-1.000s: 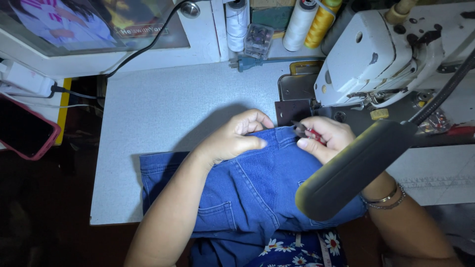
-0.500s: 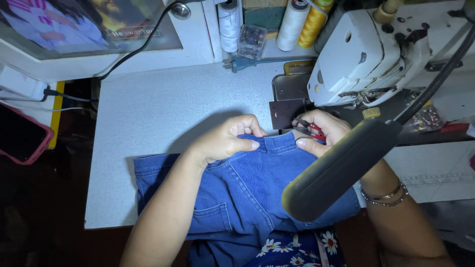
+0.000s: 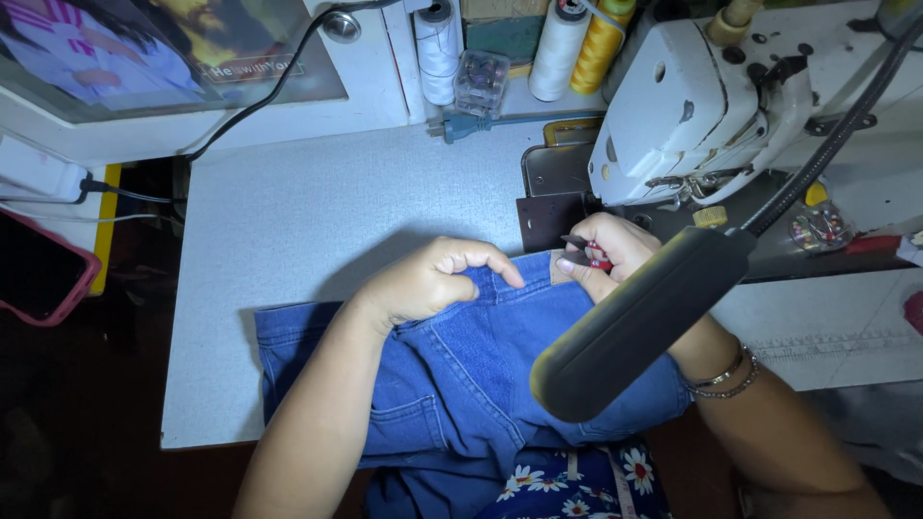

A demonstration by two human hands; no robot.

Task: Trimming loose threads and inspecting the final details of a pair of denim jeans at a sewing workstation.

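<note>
Two hands being rested on blue jeans (image 3: 461, 384), waistband being pinched by left hand (image 3: 433, 282), small red-handled tool (image 3: 588, 252) being gripped between right hand (image 3: 608, 255) fingers, beside white sewing machine (image 3: 702, 106).

Thread spools (image 3: 575, 43) stand behind a white sewing machine (image 3: 707, 106); a pink phone (image 3: 38, 274) lies left.
</note>
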